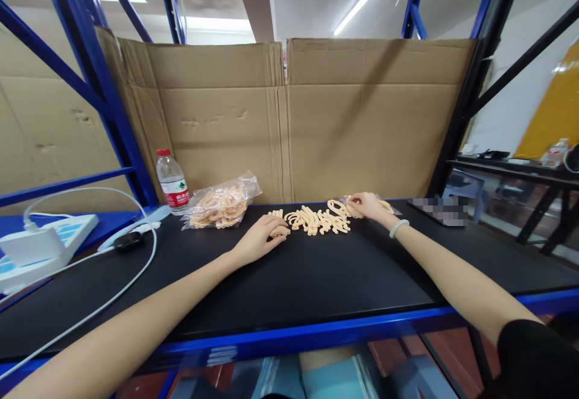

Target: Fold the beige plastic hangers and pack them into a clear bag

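Observation:
A pile of cream-coloured plastic pieces (312, 220), curved and toothed like parts of hair claw clips, lies on the black tabletop in front of me. At its left end my left hand (260, 239) has thumb and fingers closed around a cream toothed piece (281, 231), partly hidden by the fingers. To the right, my right hand (368, 206), with a beaded bracelet at the wrist, pinches at cream curved pieces beside a clear plastic bag (392, 207). Its fingertips hide what exactly they grip.
A clear bag full of cream pieces (221, 205) and a red-capped water bottle (172, 182) stand at the back left. White cables and a power strip (67, 236) occupy the left side. A dark flat device (436, 211) lies at right. Cardboard (217, 128) walls the back.

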The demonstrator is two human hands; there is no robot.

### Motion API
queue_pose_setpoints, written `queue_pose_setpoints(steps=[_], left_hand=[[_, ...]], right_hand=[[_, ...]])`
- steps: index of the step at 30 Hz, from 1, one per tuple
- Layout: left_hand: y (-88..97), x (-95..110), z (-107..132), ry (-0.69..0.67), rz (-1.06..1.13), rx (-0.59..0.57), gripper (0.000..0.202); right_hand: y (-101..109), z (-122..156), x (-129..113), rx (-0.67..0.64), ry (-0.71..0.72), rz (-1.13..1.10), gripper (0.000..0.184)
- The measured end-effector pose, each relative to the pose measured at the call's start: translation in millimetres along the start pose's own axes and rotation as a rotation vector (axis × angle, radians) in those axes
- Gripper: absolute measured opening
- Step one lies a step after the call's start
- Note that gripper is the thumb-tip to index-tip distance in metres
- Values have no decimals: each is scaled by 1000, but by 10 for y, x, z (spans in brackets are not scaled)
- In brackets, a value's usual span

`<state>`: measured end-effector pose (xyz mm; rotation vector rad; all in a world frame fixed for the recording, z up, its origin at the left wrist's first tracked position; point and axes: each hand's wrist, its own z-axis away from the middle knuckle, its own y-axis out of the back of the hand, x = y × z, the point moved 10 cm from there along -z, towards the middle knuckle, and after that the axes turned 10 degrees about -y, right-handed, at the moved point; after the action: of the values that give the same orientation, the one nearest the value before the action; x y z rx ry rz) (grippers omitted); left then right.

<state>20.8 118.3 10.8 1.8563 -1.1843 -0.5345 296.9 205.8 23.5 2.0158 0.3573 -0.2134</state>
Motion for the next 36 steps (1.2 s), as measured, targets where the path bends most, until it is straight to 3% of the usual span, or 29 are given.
queue_pose_setpoints(steps=[7, 20, 28, 36], left_hand=[[-15, 234, -62, -65, -6, -16, 23], [27, 279, -73, -71, -19, -8, 23], [52, 299, -84, -77, -19, 3, 23], [167, 333, -96, -47, -21, 45, 22]], right_hand=[[-212, -19, -60, -23, -157, 199, 36], [-312, -45, -16, -63, -313, 236, 57], [-318, -47, 34, -16, -336, 78, 34], [-245, -60, 79, 69, -357, -257, 22]])
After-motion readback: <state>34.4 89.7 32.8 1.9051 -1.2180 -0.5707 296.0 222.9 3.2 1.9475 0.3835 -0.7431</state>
